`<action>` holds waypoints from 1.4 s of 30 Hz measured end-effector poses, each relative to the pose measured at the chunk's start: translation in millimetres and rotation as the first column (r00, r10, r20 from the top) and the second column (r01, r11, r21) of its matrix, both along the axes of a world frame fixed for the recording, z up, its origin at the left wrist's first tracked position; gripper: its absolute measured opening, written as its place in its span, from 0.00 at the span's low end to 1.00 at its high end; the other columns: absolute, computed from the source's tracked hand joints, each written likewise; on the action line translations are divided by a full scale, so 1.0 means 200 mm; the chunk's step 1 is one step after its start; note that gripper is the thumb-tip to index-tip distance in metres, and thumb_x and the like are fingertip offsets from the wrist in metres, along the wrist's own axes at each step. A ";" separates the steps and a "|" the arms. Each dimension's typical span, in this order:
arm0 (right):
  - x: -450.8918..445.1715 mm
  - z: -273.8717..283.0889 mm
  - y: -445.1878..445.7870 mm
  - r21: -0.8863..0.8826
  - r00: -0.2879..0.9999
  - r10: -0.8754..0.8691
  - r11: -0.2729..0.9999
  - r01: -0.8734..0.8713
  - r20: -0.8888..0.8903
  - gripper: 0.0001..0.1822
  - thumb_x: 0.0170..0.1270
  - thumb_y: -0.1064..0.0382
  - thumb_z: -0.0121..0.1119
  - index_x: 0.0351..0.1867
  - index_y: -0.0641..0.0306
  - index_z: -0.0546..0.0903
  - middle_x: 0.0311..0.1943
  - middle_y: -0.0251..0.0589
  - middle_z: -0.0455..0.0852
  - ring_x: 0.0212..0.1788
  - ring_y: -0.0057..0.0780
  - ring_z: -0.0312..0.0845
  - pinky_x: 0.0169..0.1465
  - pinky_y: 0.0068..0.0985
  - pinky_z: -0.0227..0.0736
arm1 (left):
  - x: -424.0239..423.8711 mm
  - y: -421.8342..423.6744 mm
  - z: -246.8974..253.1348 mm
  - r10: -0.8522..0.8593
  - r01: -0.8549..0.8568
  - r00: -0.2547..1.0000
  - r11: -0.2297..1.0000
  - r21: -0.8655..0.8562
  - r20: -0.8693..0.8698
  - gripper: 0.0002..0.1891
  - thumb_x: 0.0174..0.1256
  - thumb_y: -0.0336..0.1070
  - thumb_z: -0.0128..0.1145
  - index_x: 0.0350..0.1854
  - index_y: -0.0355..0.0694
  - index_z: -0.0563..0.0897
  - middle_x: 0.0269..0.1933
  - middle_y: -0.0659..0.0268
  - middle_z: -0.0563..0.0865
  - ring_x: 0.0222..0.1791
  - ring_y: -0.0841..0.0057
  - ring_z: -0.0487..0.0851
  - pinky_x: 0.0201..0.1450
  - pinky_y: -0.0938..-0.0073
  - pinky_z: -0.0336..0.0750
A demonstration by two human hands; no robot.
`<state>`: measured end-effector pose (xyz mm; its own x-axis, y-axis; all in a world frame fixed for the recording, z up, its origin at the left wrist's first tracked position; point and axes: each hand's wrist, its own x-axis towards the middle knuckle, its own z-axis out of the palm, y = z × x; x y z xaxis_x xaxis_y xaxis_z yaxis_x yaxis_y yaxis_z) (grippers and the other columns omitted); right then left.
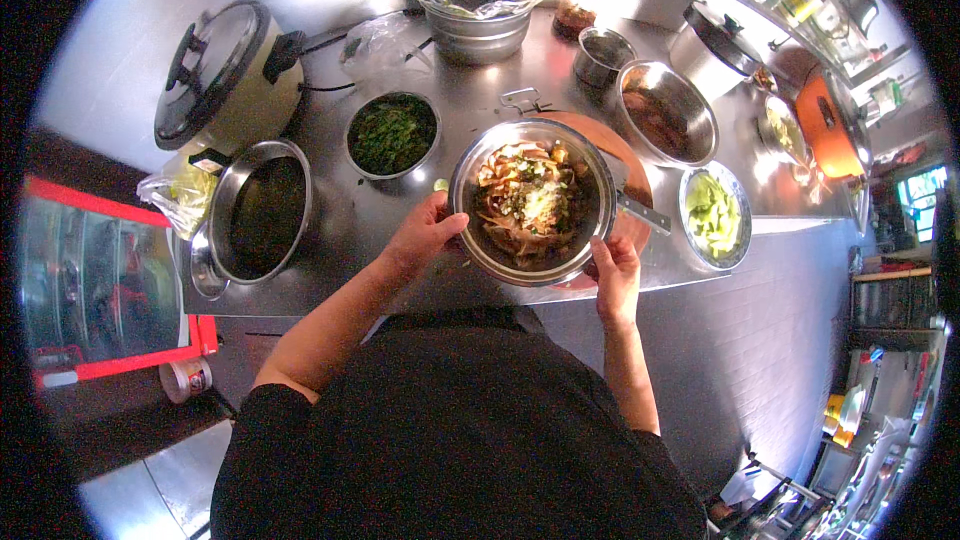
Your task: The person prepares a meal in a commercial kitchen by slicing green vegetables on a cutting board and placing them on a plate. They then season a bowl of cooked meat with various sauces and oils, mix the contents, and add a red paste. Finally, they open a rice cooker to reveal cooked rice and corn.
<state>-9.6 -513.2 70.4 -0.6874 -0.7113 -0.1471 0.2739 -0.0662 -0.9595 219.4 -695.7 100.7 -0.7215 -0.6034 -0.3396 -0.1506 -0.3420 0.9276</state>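
Note:
My left hand (427,234) grips the left rim of a stainless steel bowl (534,270), thumb on the edge. At its lower right rim is my right hand (616,270), fingers closed on the metal. Inside lies a mix of pale sliced food (525,202) with chopped greens and a light, minced-looking heap on top. The bowl covers part of a round orange-brown board (637,187). A knife (645,211) lies on that board, its riveted handle pointing right; the bowl hides some of it.
Around stand a bowl of chopped greens (394,135), a dark-filled metal bowl (262,217), a bowl of pale green slices (712,217), a deep bowl (667,116) and a lidded cooker (229,82). The steel counter's front edge (450,309) runs close to my body.

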 end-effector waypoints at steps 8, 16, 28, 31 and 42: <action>0.02 0.13 -0.06 0.102 0.980 0.145 0.986 -0.132 -0.139 0.04 0.62 0.73 0.55 0.36 0.67 0.80 0.32 0.34 0.83 0.33 0.21 0.78 0.40 0.20 0.75 | 0.17 0.10 -0.09 0.271 -0.270 0.962 0.962 -0.032 0.027 0.28 0.54 0.34 0.57 0.60 0.37 0.67 0.43 0.64 0.81 0.38 0.78 0.79 0.41 0.75 0.76; 0.44 0.21 -0.43 0.096 0.780 0.565 0.822 -0.562 -0.268 0.02 0.58 0.73 0.58 0.32 0.66 0.79 0.27 0.27 0.78 0.29 0.15 0.70 0.33 0.14 0.65 | 0.83 0.42 0.06 0.561 -0.475 0.819 0.782 0.403 -0.122 0.28 0.52 0.31 0.62 0.58 0.36 0.72 0.51 0.59 0.82 0.50 0.68 0.80 0.56 0.66 0.73; 2.58 0.19 -0.50 0.333 -0.121 0.989 -0.086 -0.939 -0.087 0.10 0.63 0.60 0.61 0.35 0.67 0.78 0.27 0.30 0.78 0.31 0.15 0.73 0.35 0.17 0.71 | 2.62 1.61 -0.38 0.998 -0.960 0.048 0.035 0.277 0.039 0.16 0.59 0.35 0.54 0.48 0.32 0.76 0.44 0.59 0.83 0.39 0.68 0.83 0.42 0.67 0.78; 3.01 0.08 -0.43 0.330 -0.356 0.929 -0.308 -0.892 -0.097 0.13 0.65 0.59 0.59 0.43 0.68 0.78 0.31 0.32 0.81 0.33 0.17 0.76 0.39 0.19 0.74 | 2.76 1.77 -0.06 0.987 -0.970 -0.115 -0.089 0.226 -0.108 0.17 0.59 0.36 0.53 0.47 0.29 0.76 0.45 0.57 0.83 0.41 0.65 0.84 0.46 0.66 0.78; 3.77 -0.04 -0.69 0.408 -0.452 0.888 -0.383 -0.829 -0.084 0.09 0.67 0.62 0.55 0.40 0.65 0.78 0.34 0.36 0.83 0.33 0.21 0.80 0.38 0.22 0.76 | 3.36 1.76 -0.31 0.922 -0.842 -0.388 -0.356 0.405 0.002 0.15 0.57 0.36 0.53 0.42 0.31 0.79 0.43 0.57 0.84 0.45 0.63 0.82 0.53 0.61 0.75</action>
<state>744.6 -651.3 62.2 0.8514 -0.3752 -0.3664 -0.3858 0.0252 -0.9222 890.5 -343.6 39.7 0.6614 -0.5030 -0.5564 0.6933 0.1268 0.7094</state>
